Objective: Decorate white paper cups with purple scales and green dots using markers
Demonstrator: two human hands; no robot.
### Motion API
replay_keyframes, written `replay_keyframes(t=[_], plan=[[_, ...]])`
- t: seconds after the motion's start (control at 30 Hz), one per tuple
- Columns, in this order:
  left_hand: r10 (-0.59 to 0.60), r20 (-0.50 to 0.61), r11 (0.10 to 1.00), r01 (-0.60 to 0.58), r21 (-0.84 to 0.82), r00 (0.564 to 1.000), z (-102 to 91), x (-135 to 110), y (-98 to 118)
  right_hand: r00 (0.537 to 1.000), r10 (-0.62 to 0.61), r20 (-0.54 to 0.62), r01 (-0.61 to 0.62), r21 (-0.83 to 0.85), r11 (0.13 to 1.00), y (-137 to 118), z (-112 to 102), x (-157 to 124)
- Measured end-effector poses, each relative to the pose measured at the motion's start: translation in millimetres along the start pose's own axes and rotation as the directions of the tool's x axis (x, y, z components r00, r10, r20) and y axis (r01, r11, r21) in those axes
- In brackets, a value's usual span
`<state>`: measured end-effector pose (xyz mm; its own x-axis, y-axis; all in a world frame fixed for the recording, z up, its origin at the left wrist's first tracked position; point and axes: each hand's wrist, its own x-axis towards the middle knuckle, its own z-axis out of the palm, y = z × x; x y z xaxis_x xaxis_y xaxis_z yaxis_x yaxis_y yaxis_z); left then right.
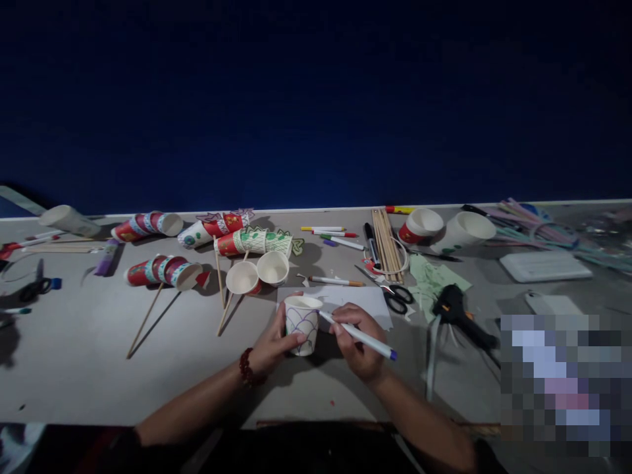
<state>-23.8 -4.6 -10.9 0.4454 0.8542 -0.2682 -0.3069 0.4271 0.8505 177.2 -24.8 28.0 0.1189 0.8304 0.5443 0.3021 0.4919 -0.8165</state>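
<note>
My left hand [276,339] is wrapped round a white paper cup [303,326], its thumb across the front. Purple scale-like curves are drawn on the cup's side, and its open mouth faces up. Pinched in my right hand [359,339] is a white marker pen [365,341] with a purple end; its tip is at the cup's right side near the rim. A sheet of white paper [355,303] lies on the table behind the cup. Two paper cups, a white one [273,268] and a second one [243,279], stand just beyond my left hand.
Decorated cup chains [254,242] on sticks lie left and behind. Several markers [340,242], wooden sticks [386,243], scissors [397,299], green paper scraps [432,280] and a black glue gun [459,316] are spread to the right. A dark blue partition [316,131] rises behind the table.
</note>
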Motion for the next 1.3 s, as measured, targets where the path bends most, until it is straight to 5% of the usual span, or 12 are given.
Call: replay_keyframes(t=[1.3], plan=[[0.020, 0.014, 0.999, -0.020, 0.030, 1.000, -1.8, 1.0, -0.6, 1.000, -0.007, 0.009, 0.007, 0.038, 0.999, 3.6, 3.9, -5.3]])
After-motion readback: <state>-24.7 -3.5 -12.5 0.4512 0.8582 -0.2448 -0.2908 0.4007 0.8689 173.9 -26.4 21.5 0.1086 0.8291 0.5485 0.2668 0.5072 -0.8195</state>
